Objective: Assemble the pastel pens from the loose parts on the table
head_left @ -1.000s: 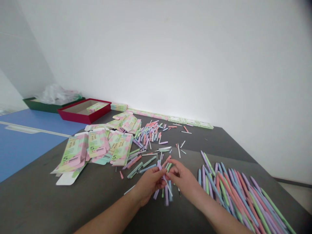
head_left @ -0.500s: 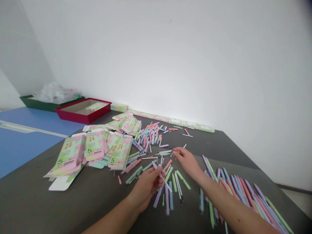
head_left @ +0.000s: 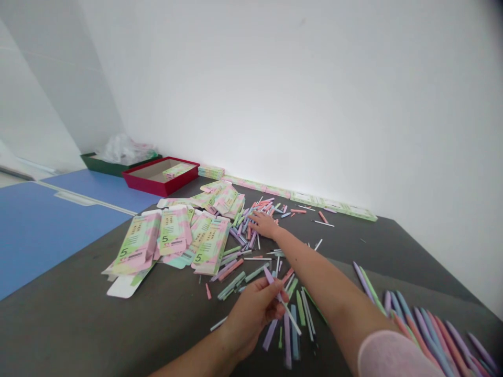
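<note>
My left hand (head_left: pixel 255 311) is closed on a pen part, a purple tip piece (head_left: pixel 269 275) with a white refill (head_left: pixel 291 317) sticking out toward the lower right. Beneath that hand lie loose pen barrels, among them a purple barrel (head_left: pixel 287 340) and a blue barrel (head_left: pixel 294 332), with white refills (head_left: pixel 308 314) beside them. My right hand (head_left: pixel 264 224) is stretched out over the far pile of pastel pen parts (head_left: pixel 245 230), fingers apart and touching the pile's right side. Whether its fingertips hold any piece cannot be made out.
Flat printed cartons (head_left: pixel 173 235) overlap left of the pile. Behind them stand a red tray (head_left: pixel 161 183) and a green tray (head_left: pixel 106 166) with plastic bags. A row of boxes (head_left: pixel 306 199) lines the wall. Assembled-looking pens (head_left: pixel 428 330) lie at the right.
My right hand has moved away and to the left, from the middle of the table onto the far pile. My left hand still holds the purple piece with its refill. The view has shifted left.
</note>
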A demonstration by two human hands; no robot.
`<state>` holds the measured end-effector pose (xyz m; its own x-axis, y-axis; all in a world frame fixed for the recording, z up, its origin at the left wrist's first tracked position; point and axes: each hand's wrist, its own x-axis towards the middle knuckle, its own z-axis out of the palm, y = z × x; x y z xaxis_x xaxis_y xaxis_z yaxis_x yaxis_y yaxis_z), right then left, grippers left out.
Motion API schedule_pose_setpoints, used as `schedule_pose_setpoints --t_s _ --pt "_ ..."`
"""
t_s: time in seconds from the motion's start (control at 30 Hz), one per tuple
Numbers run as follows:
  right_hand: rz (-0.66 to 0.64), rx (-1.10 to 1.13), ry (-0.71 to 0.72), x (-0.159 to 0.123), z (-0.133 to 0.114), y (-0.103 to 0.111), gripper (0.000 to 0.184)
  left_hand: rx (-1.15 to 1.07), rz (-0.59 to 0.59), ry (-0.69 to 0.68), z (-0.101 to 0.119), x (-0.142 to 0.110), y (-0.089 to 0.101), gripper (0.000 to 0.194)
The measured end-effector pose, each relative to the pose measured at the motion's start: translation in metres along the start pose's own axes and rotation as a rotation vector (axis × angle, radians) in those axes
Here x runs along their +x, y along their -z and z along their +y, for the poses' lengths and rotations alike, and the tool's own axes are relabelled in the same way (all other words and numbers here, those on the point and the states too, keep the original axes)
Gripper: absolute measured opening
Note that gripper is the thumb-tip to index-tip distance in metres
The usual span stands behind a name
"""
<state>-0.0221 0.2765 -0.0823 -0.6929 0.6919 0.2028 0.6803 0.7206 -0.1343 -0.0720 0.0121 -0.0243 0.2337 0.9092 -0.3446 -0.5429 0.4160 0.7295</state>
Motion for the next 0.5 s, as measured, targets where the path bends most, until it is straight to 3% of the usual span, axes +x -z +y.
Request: schedule_pose_setpoints --t_s 0.13,0.33,0.5 --pt "0.004 -0.022 0.024 -0.028 0.029 -0.005 0.038 -0.028 -0.004 0.007 -0.001 0.0 -0.001 0.025" --pt "0.062 -0.037 -0.001 -0.084 0.074 0.015 0.035 -0.018 -0.032 0.026 -0.008 0.0 -0.003 0.024" --pt "0.123 -0.004 0.044 -0.067 0.065 0.021 0.041 -0.015 -0.022 0.027 -0.008 0.001 -0.002 0.02"
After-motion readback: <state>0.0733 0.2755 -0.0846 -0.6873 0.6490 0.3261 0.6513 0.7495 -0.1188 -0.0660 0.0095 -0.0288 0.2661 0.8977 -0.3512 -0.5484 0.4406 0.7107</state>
